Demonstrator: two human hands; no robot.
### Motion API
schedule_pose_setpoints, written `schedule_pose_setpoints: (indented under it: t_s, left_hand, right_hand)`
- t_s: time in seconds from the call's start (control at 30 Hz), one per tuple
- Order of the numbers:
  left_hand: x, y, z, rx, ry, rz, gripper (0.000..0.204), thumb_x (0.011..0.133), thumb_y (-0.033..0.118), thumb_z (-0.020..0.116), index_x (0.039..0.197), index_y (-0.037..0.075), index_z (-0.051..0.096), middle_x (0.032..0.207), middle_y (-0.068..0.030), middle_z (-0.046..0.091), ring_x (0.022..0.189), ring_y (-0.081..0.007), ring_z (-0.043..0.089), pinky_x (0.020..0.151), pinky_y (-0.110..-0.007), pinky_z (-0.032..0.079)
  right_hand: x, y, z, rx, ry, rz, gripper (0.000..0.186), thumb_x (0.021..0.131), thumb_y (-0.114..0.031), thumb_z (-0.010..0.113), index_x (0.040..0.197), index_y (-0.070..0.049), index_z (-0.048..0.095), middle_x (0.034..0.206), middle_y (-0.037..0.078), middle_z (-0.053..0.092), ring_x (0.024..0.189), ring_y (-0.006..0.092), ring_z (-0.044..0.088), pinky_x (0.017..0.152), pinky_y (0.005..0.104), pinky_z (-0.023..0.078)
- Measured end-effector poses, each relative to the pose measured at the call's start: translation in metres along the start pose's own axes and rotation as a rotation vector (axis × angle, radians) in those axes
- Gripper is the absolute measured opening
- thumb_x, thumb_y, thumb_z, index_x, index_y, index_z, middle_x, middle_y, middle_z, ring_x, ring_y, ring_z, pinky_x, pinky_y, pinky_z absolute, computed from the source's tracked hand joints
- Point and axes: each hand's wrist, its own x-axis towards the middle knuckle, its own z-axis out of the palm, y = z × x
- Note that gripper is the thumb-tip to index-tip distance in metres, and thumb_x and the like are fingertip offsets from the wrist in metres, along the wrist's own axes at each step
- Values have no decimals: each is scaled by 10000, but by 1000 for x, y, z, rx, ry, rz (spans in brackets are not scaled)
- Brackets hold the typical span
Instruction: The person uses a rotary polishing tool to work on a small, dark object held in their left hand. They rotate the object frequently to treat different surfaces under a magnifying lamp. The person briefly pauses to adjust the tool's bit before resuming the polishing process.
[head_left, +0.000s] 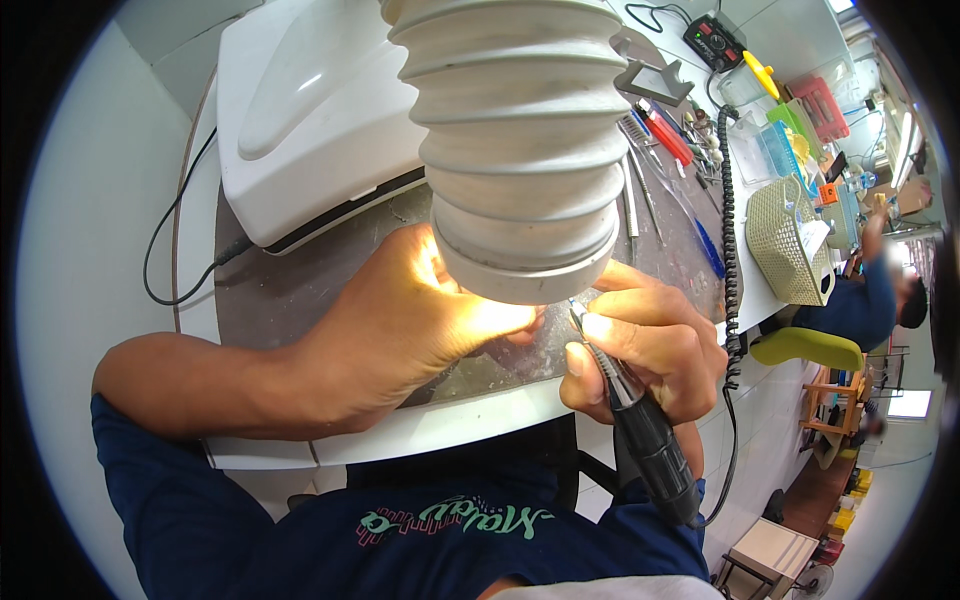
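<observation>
My left hand (405,310) is curled under the mouth of a wide white ribbed hose (520,150). Bright light falls on its fingers, and they pinch something small that the hose rim hides. My right hand (650,345) is shut on a black and silver pen-shaped rotary handpiece (640,420), held like a pencil. The tool's thin tip points up and left toward the fingertips of my left hand. A coiled black cord (732,250) runs from the handpiece's rear end up across the bench.
A white machine housing (310,110) sits at the back left on a dark mat (290,290). Hand tools (665,135), a woven basket (785,235), plastic boxes (800,130) and a black control box (715,42) lie at the right. Another person (880,300) sits farther right.
</observation>
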Motion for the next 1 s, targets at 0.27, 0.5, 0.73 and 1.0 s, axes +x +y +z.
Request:
schedule_pose_setpoints:
  t_s: [0.27,0.5,0.73,1.0]
  left_hand:
    - [-2,3,1,-72,14,-45,145,851,111,669,871,-26,627,775,-42,634,724,-94,596,681,-254,498]
    - [-4,6,-4,-126,-84,-126,260,892,42,610,1130,-22,529,973,-82,558,884,-146,554,820,-277,480]
    - [-4,8,-4,-146,-104,-136,255,894,47,606,1126,-20,525,963,-83,546,890,-151,548,831,-278,469]
    - [-3,9,-3,-154,-106,-136,244,896,42,600,1119,-16,522,966,-81,544,883,-149,544,825,-276,469]
  right_hand:
    - [1,-5,1,15,1,63,225,690,2,755,852,-3,599,739,119,629,835,319,709,642,336,593]
    - [2,-7,0,16,-2,84,207,693,10,746,838,-5,599,745,115,627,844,318,708,634,331,591]
    - [2,-8,1,19,1,100,217,691,24,741,852,-4,598,746,113,630,844,317,707,646,337,595]
    - [0,1,1,-19,-13,-30,230,764,-100,730,876,15,565,696,151,631,670,298,692,540,311,547]
